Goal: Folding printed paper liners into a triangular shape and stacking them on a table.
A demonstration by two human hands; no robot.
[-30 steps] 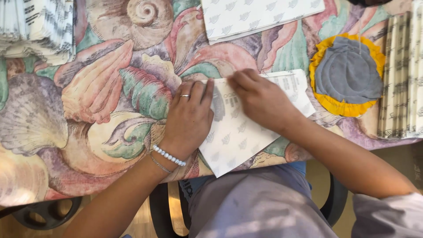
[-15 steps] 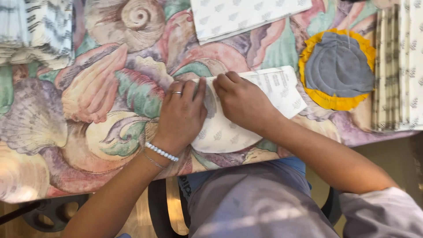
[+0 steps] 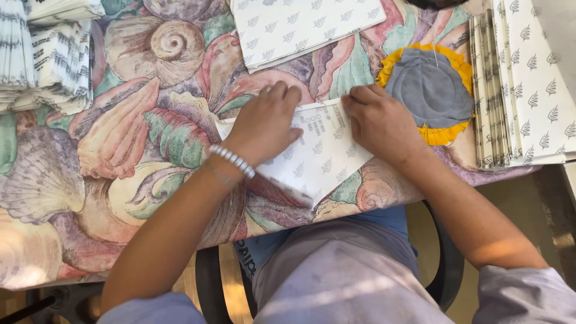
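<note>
Both your hands press flat, fingers spread and gripping nothing, your left hand (image 3: pixel 264 123) and right hand (image 3: pixel 379 123) on a white patterned paper sheet (image 3: pixel 318 159) at the shell-print table's (image 3: pixel 120 156) near edge, likely light, floppy, easily creased, best held at its edges.

Since a second ago the left hand (image 3: pixel 264 125) has slid a little to the right on the white patterned paper (image 3: pixel 318 159), toward frame center. The right hand (image 3: pixel 381 123) has moved from on top of the sheet to its upper right edge, so more paper shows between the hands.
</note>
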